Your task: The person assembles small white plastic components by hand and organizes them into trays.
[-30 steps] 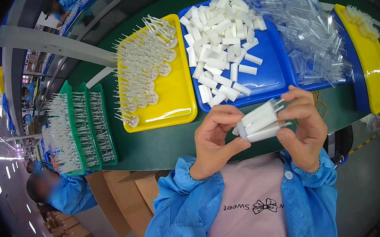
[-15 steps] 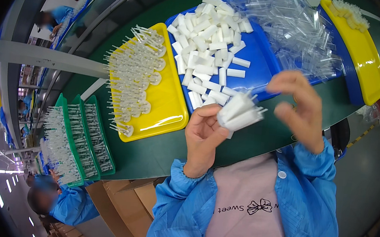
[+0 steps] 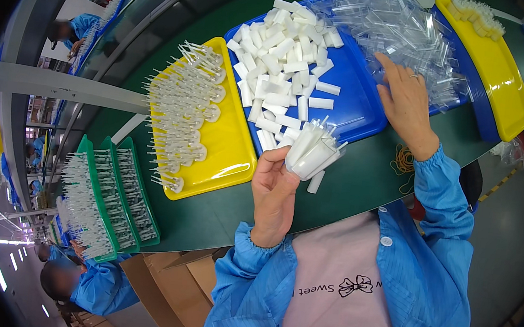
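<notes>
In my left hand (image 3: 274,190) I hold a fanned bundle of white cylindrical pieces (image 3: 313,153), with thin whitish stems sticking out at the top. Some clear plastic seems to surround them. The fingers and thumb are closed round its lower end. My right hand (image 3: 403,101) reaches over the near edge of a heap of clear plastic sleeves (image 3: 406,39), fingers stretched out and apart, nothing seen in them. Left of it lies a heap of short white cylinders (image 3: 291,53) in a blue tray (image 3: 355,109). One loose white cylinder (image 3: 315,182) lies on the green table beside the bundle.
A yellow tray (image 3: 223,172) at left holds rows of stemmed white pieces (image 3: 185,106). Green racks (image 3: 121,200) of similar pieces stand farther left. At right is another yellow tray (image 3: 503,79) on blue ones. Cardboard boxes (image 3: 168,287) sit below the table; co-workers in blue (image 3: 102,287) are at left.
My right hand has moved from beside the bundle up to the clear sleeves, its fingers straightening. The left hand, still round the bundle, has shifted slightly left. The loose cylinder is now more exposed.
</notes>
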`<state>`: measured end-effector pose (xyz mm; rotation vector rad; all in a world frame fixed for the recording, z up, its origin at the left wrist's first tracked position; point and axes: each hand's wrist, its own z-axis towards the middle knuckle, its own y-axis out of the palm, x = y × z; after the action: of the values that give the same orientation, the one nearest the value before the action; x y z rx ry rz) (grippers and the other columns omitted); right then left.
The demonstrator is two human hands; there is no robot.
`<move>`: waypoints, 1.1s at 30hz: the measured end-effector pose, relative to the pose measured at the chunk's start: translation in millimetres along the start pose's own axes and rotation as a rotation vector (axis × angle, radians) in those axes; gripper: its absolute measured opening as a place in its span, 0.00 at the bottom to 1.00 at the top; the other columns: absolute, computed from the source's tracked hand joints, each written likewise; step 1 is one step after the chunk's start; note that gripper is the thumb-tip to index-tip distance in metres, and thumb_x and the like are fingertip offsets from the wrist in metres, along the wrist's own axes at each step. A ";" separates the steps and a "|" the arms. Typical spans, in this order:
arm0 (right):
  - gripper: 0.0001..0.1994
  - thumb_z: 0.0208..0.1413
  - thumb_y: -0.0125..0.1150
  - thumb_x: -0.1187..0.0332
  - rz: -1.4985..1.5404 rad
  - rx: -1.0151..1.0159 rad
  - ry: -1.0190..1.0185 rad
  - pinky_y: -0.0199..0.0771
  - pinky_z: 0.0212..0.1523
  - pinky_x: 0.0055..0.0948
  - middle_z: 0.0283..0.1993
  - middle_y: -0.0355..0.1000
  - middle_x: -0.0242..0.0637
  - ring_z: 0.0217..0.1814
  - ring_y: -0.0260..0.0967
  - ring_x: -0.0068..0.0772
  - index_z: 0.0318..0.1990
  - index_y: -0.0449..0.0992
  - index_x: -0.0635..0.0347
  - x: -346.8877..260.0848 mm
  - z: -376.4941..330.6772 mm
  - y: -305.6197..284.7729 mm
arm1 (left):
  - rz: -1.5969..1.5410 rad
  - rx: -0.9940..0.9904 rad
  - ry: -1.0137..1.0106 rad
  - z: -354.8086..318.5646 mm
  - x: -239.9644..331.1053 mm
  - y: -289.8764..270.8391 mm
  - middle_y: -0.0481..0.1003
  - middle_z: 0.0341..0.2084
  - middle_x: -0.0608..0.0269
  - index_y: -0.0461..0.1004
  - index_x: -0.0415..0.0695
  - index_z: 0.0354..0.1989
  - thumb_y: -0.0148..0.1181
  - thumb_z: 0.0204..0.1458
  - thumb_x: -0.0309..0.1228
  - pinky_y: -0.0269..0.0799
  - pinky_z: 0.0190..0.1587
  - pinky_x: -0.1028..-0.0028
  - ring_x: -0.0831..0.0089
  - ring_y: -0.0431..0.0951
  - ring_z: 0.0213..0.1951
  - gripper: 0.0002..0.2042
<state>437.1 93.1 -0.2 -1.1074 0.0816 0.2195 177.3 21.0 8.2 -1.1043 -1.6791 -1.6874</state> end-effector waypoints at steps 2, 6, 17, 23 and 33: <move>0.25 0.49 0.61 0.73 0.299 -0.010 0.063 0.65 0.41 0.32 0.36 0.71 0.38 0.38 0.69 0.33 0.57 0.64 0.59 -3.6 -2.3 -9.6 | -0.009 0.007 0.013 0.4 0.2 0.3 0.70 0.49 0.55 0.64 0.40 0.51 0.58 0.51 0.25 0.66 0.55 0.68 0.69 0.72 0.50 0.18; 0.18 0.53 0.55 0.78 1.383 0.089 0.305 0.71 0.43 0.25 0.40 0.70 0.39 0.40 0.72 0.27 0.53 0.64 0.64 -27.8 -11.6 -34.7 | 0.071 -0.024 0.160 1.2 -4.6 1.0 0.68 0.47 0.55 0.65 0.37 0.49 0.62 0.46 0.17 0.67 0.54 0.68 0.68 0.72 0.49 0.21; 0.17 0.54 0.58 0.77 1.703 -0.036 0.273 0.72 0.46 0.24 0.40 0.70 0.39 0.43 0.72 0.26 0.50 0.63 0.65 -62.9 -21.6 -51.6 | 0.528 -0.037 0.488 -3.9 -3.1 4.2 0.68 0.44 0.55 0.72 0.38 0.42 0.70 0.34 0.16 0.66 0.49 0.72 0.68 0.71 0.45 0.22; 0.17 0.53 0.59 0.79 1.759 -0.104 0.272 0.72 0.46 0.23 0.41 0.70 0.39 0.44 0.72 0.26 0.50 0.64 0.66 -68.4 -27.2 -47.5 | 0.698 -0.012 0.529 -5.5 0.9 5.1 0.69 0.42 0.55 0.72 0.38 0.43 0.71 0.33 0.18 0.67 0.47 0.73 0.68 0.72 0.44 0.23; 0.18 0.51 0.62 0.78 1.604 -0.049 0.225 0.72 0.45 0.23 0.42 0.71 0.39 0.44 0.72 0.26 0.49 0.65 0.66 -67.4 -30.6 -48.1 | 0.929 -0.180 0.521 2.0 20.1 17.7 0.65 0.41 0.57 0.76 0.38 0.47 0.65 0.35 0.18 0.67 0.44 0.75 0.70 0.70 0.40 0.24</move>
<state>383.1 36.1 40.1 -0.8810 1.1779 1.5168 181.5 24.8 34.4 -1.1307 -0.5395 -1.3233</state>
